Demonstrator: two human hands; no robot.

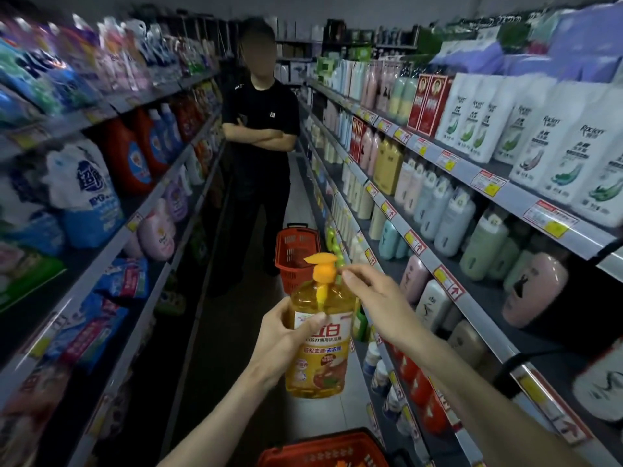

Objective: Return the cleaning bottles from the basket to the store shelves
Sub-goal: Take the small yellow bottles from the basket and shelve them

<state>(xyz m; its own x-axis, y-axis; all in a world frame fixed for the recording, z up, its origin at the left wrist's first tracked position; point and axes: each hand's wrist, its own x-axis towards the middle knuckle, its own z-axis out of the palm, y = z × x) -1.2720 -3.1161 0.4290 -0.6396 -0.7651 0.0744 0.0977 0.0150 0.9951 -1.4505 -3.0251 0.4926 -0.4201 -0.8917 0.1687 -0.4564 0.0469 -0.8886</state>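
Observation:
A yellow pump bottle [320,358] of dish cleaner, with an orange pump head, is upright in the middle of the aisle. My left hand [286,335] grips its body from the left, thumb across the white label. My right hand [374,298] reaches in from the right with its fingertips beside the pump neck; whether they touch it is unclear. A red basket [323,449] sits at the bottom edge below the bottle, with something orange inside.
Shelves of detergent bags and jugs [128,156] line the left. Shelves of shampoo and lotion bottles [438,210] line the right. A person in black [259,136] stands ahead with arms crossed, a second red basket [296,254] on the floor by their feet.

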